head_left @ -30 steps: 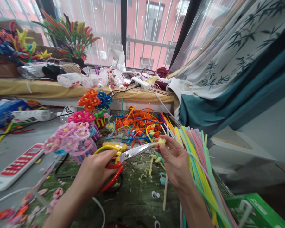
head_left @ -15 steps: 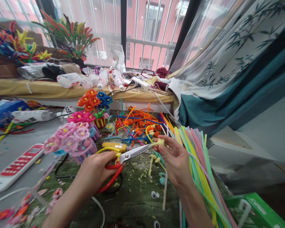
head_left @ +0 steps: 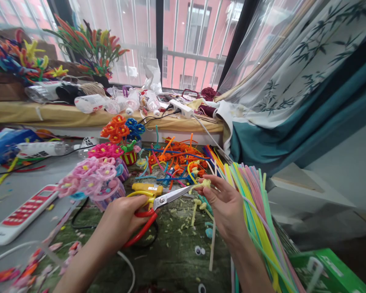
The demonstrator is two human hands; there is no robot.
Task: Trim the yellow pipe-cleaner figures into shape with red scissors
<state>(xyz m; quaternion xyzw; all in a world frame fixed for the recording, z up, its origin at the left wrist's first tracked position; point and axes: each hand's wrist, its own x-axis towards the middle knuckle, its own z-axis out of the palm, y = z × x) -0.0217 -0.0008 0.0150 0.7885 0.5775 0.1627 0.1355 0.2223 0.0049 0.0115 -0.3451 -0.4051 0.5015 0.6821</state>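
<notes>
My left hand is closed round the handles of a pair of scissors, one handle yellow and the other red. The steel blades point right and look closed or nearly so, their tips close to a pale yellow pipe cleaner piece. Fingertips of my right hand pinch that fuzzy piece, which has a knotted, fluffy head. Below the blades lie similar pale yellow pieces and scattered yellow fluff. Whether the blades touch the piece I cannot tell.
Long pastel pipe cleaners lie bundled beside my right forearm. Pink pipe cleaner flowers stand left, near a yellow glue gun. Orange pieces heap behind. A green box sits front right, a white-red remote-like device left.
The scissor tips have drawn back very slightly to the left of the yellow piece. My right hand still pinches it, almost unmoved.
</notes>
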